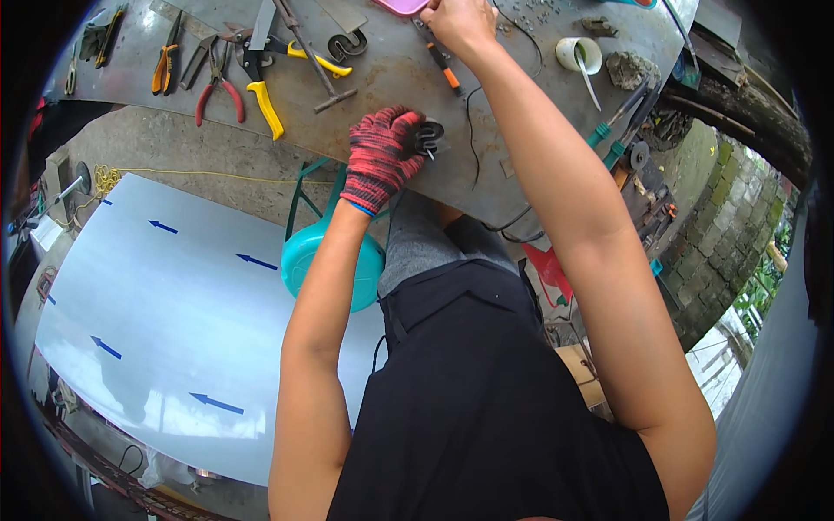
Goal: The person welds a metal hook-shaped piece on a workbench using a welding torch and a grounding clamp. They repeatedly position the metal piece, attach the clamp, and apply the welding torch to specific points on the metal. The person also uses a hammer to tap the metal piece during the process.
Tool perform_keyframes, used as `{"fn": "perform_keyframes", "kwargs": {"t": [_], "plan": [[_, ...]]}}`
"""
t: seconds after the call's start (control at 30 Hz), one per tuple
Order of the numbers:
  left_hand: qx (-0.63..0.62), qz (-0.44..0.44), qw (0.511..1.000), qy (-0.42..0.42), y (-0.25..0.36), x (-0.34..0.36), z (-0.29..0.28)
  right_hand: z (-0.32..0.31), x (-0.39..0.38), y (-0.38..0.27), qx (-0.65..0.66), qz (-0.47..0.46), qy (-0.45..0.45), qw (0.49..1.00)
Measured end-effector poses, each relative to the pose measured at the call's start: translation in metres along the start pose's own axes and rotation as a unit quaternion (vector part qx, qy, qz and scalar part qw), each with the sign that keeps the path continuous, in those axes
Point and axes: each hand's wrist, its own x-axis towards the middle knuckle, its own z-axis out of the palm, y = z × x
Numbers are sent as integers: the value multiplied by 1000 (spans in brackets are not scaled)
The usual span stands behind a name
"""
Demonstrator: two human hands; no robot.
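Note:
My left hand point(383, 157), in a red and black knit glove, grips a dark curved metal piece point(428, 136) near the front edge of the metal workbench point(304, 117). My right hand point(458, 24), bare, reaches to the pink tray point(395, 7) at the top of the view; its fingers are curled at the tray's edge, and what they hold is too hidden to name. An orange and black pen-like tool point(446, 68) and a thin black cord lie below it. A similar curved dark piece point(347, 46) lies farther left.
Pliers point(165, 65), yellow-handled snips point(263, 104) and a T-handled tool point(334, 98) lie on the left. A white cup point(579, 54), a stone lump point(632, 69) and cabled tools are right. A teal stool point(321, 265) and large pale panel point(156, 304) stand below the bench.

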Motion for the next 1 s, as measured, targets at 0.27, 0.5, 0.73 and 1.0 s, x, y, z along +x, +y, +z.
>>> {"fn": "perform_keyframes", "kwargs": {"t": [0.27, 0.5, 0.73, 1.0], "plan": [[-22, -12, 996, 81, 3, -2, 10, 20, -5, 23, 131, -134, 152, 970], [-59, -6, 992, 115, 8, -8, 13, -43, -114, 51, 198, -173, 16, 965], [-117, 40, 981, 148, 33, -12, 5, -70, -204, 78, 207, -225, 0, 952], [-197, 73, 955, 207, 94, -19, -11, -108, -254, 65, 226, -241, 81, 940]]}}
